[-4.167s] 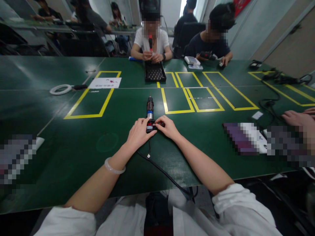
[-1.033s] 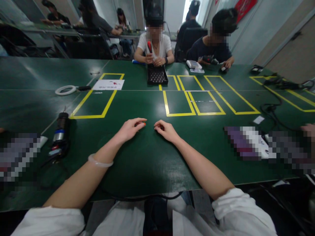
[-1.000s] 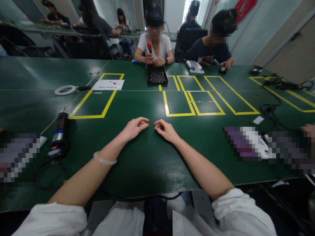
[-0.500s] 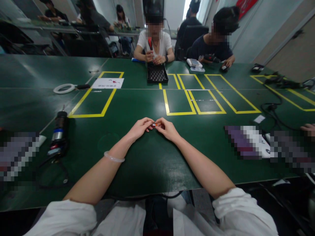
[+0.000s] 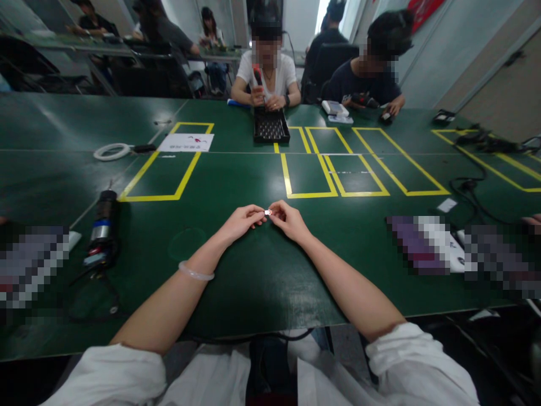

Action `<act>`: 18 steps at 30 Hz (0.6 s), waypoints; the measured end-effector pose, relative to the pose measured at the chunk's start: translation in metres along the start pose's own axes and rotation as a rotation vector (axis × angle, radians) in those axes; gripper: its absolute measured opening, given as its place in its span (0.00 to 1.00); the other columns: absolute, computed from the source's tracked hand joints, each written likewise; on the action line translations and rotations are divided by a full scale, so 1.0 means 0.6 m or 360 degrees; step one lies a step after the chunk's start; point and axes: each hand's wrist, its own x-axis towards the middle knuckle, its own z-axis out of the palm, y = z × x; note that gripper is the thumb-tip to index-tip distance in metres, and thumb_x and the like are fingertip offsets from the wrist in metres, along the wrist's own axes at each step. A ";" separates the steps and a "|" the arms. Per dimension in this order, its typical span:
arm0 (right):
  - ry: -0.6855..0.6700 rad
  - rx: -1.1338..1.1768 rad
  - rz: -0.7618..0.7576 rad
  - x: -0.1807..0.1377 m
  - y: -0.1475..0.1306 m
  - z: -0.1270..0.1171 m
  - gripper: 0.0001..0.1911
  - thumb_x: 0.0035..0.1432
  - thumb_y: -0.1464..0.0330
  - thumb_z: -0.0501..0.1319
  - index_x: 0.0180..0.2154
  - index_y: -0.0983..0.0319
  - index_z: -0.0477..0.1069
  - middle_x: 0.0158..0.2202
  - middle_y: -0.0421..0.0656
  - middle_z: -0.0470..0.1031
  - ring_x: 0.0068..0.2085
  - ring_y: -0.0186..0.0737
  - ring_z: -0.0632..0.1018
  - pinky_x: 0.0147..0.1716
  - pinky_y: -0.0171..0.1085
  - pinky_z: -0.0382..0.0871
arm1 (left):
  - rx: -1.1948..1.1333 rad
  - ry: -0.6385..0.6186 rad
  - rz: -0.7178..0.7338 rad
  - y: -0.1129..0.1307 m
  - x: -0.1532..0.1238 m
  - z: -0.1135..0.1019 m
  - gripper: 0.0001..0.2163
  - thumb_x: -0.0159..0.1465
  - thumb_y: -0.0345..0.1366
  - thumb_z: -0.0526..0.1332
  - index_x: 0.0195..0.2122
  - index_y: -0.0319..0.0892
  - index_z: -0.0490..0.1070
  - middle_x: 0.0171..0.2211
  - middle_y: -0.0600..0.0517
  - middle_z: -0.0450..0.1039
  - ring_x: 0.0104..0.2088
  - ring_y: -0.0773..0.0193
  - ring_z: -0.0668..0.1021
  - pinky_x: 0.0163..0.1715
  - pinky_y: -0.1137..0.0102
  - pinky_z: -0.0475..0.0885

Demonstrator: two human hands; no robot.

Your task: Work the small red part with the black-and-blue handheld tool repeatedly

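Note:
A small shiny piece point(image 5: 267, 212), whose exact kind I cannot make out, is held up over the green table point(image 5: 253, 287). My left hand point(image 5: 246, 219) pinches its left end between thumb and fingers. From the other side, my right hand point(image 5: 287, 217) has its curled fingertips closed on the right end. Most of the piece hides behind the fingers; a bright glint and a little orange show between them. A pale bracelet point(image 5: 196, 271) circles my left wrist.
Yellow tape outlines point(image 5: 313, 195) mark the table ahead. A black power tool point(image 5: 101, 231) with a cord lies left, near a white cable coil point(image 5: 112, 151). Opposite, a co-worker holds a red-and-black tool point(image 5: 257, 76) by a black tray point(image 5: 271, 135). Purple-and-white packaging point(image 5: 416, 245) lies right.
The small piece has turned between my fingertips: its orange part shows less and a white glint faces me. My hands have shifted only slightly. The co-worker's red-and-black tool has tilted a little.

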 end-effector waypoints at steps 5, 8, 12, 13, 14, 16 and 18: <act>-0.0032 0.0009 0.0009 0.000 0.005 0.003 0.10 0.58 0.64 0.58 0.42 0.60 0.67 0.32 0.38 0.72 0.30 0.32 0.70 0.30 0.32 0.63 | -0.0018 0.0025 0.0011 -0.001 -0.001 0.002 0.17 0.58 0.47 0.62 0.39 0.38 0.72 0.33 0.48 0.75 0.32 0.65 0.74 0.32 0.69 0.66; -0.0017 0.0139 0.0092 0.001 0.008 0.006 0.15 0.57 0.62 0.60 0.45 0.60 0.65 0.33 0.39 0.73 0.29 0.32 0.71 0.30 0.32 0.64 | -0.0043 0.0043 0.0033 -0.006 0.000 0.003 0.17 0.57 0.47 0.63 0.39 0.38 0.71 0.32 0.49 0.74 0.32 0.64 0.74 0.32 0.68 0.66; 0.0026 0.0252 0.0174 0.004 0.008 0.006 0.15 0.57 0.58 0.60 0.42 0.61 0.66 0.31 0.39 0.73 0.30 0.33 0.73 0.32 0.33 0.66 | -0.0064 0.0025 0.0113 -0.010 -0.001 0.004 0.17 0.56 0.45 0.64 0.40 0.38 0.70 0.33 0.50 0.73 0.32 0.66 0.73 0.34 0.69 0.66; 0.0021 0.0229 0.0166 0.005 0.007 0.005 0.14 0.58 0.58 0.60 0.39 0.62 0.68 0.30 0.39 0.73 0.31 0.33 0.72 0.32 0.33 0.65 | -0.0065 0.0022 0.0137 -0.010 -0.002 0.004 0.16 0.56 0.45 0.64 0.40 0.38 0.70 0.33 0.50 0.73 0.32 0.66 0.73 0.34 0.69 0.67; 0.0012 0.0196 0.0154 0.005 0.006 0.004 0.13 0.58 0.58 0.60 0.37 0.62 0.69 0.29 0.39 0.72 0.30 0.33 0.72 0.31 0.33 0.65 | -0.0062 0.0021 0.0158 -0.010 -0.002 0.004 0.16 0.56 0.44 0.64 0.40 0.38 0.71 0.34 0.50 0.73 0.33 0.66 0.73 0.35 0.69 0.67; 0.0002 0.0138 0.0134 0.006 0.005 0.003 0.13 0.57 0.58 0.61 0.35 0.62 0.70 0.27 0.38 0.71 0.28 0.32 0.70 0.29 0.32 0.62 | -0.0049 0.0041 0.0178 -0.010 -0.003 0.005 0.16 0.56 0.44 0.65 0.41 0.38 0.71 0.34 0.51 0.73 0.33 0.66 0.74 0.36 0.69 0.67; 0.0003 0.0134 0.0125 0.006 0.004 0.002 0.12 0.56 0.59 0.63 0.35 0.62 0.70 0.26 0.37 0.69 0.26 0.31 0.68 0.27 0.32 0.60 | -0.0040 0.0072 0.0169 -0.011 -0.002 0.005 0.17 0.55 0.44 0.65 0.41 0.38 0.71 0.34 0.51 0.73 0.34 0.66 0.74 0.37 0.69 0.67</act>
